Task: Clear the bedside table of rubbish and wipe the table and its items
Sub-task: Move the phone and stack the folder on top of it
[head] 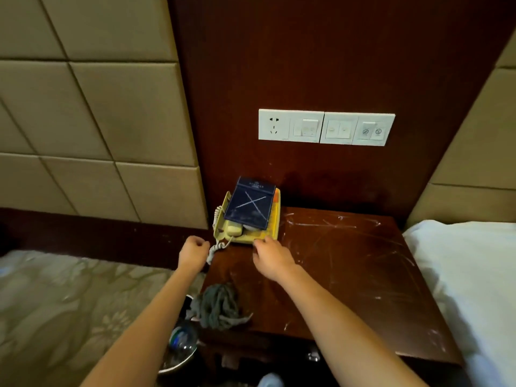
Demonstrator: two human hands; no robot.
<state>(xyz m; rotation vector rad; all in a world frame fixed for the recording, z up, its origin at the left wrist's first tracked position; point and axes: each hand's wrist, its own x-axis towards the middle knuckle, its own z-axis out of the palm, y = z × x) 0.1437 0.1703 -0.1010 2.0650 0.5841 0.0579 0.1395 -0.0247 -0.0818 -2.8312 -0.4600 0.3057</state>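
Right hand [272, 259] curls its fingers over the front edge of the yellow telephone [243, 238] on the bedside table [349, 261], likely to shift it for wiping. Left hand [194, 251] is curled beside its cord [214, 249]; I cannot tell whether it grips.

The folder [249, 203] hid the keypad and most of the handset of the phone [275, 222], and its lettering was too small to read. At the phone's front edge the right hand [272, 259] covered its own fingertips, so no grip could be told, nor whether the left hand [192, 252], left of the phone, held the cord [213, 251]. Nearer than the phone, the left forearm hid part of the bin [176, 365], its contents blurred, and the bed [474, 275] right of the phone was cut off.
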